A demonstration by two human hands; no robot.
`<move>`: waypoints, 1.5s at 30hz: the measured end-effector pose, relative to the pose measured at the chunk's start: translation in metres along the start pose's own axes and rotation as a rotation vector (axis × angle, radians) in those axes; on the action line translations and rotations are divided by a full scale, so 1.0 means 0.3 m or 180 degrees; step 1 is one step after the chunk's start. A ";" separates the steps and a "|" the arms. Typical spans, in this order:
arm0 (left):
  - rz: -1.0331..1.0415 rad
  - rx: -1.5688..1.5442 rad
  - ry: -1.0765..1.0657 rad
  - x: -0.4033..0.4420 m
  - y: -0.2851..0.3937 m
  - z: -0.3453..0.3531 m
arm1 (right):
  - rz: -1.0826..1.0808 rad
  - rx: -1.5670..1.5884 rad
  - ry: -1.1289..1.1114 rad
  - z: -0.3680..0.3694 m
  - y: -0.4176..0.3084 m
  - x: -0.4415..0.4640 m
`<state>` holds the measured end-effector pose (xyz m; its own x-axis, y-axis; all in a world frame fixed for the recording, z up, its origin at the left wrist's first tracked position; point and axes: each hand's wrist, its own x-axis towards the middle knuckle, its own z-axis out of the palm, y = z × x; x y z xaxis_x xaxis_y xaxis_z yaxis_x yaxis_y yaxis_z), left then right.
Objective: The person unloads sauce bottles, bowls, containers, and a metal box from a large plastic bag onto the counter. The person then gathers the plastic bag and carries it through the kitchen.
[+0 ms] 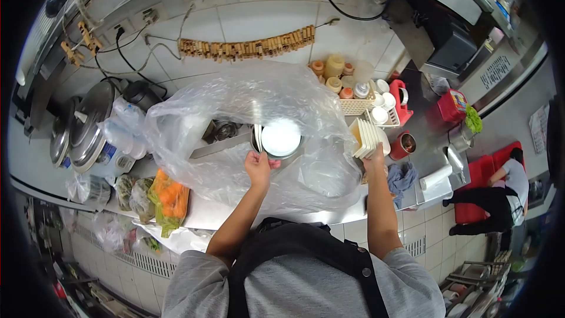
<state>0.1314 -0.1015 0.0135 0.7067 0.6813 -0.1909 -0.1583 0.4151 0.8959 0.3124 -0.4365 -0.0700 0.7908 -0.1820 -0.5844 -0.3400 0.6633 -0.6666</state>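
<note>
A large clear plastic bag (pixel 235 94) lies spread over the counter in front of me. In its opening sits a round stack of white dishes (pixel 281 138), with a few more dishes standing on edge at its left side. My left hand (pixel 258 168) is at the lower left of these dishes, its fingers bent at the rims. My right hand (pixel 375 159) is closed on a stack of cream square dishes (pixel 366 135), held tilted at the right edge of the bag.
Bottles in a basket (pixel 355 106) and white cups (pixel 381 116) stand at the back right, near a red container (pixel 403 145). Large lidded pots (pixel 91 119) and bagged orange produce (pixel 170 194) are at left. A person (pixel 511 191) bends at far right.
</note>
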 end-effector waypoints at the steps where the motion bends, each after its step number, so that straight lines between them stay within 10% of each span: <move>1: -0.0009 0.0042 -0.0062 -0.023 0.020 -0.034 | 0.0200 -0.0459 0.0131 -0.008 0.012 0.006; 7: -0.0221 0.0342 -0.0257 -0.200 0.221 -0.174 | -0.1283 -0.1964 -0.0830 0.193 0.130 -0.588; 9: -0.0287 0.0412 -0.0413 -0.259 0.278 -0.206 | 0.0551 -0.1681 -0.1900 0.285 0.158 -0.791; 12: -0.0615 0.0885 -0.0916 -0.329 0.341 -0.229 | 0.0676 -0.1701 -0.2142 0.291 0.199 -0.879; 23: -0.1594 0.1108 -0.3612 -0.403 0.144 0.066 | -0.0420 -0.1465 -0.0510 -0.179 0.002 -1.068; 26: -0.0909 0.2096 -0.4300 -0.357 0.025 0.139 | -0.0617 -0.1136 0.0101 -0.312 -0.011 -1.102; 28: 0.1605 0.3739 -0.4523 -0.335 0.022 0.159 | -0.0670 -0.0976 0.0209 -0.385 -0.003 -1.101; 30: 0.2579 0.4323 -0.4344 -0.247 -0.066 0.050 | -0.0780 -0.0608 0.0415 -0.432 0.023 -1.081; 33: 0.2941 0.6358 -0.4174 -0.090 -0.141 -0.123 | -0.0811 -0.0471 0.0459 -0.438 0.073 -1.029; 35: 0.0218 0.6265 -0.3845 0.039 -0.065 -0.103 | -0.0907 -0.0497 0.0544 -0.442 0.126 -0.954; 45: 0.0767 0.2804 -0.3632 0.089 0.343 -0.180 | -0.0951 -0.0346 0.0161 -0.313 0.320 -0.611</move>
<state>0.0967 -0.0082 0.0789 0.9424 -0.3325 0.0356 -0.1813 -0.4187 0.8899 0.0871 -0.4076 -0.0703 0.8385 -0.3946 -0.3759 -0.1513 0.4941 -0.8561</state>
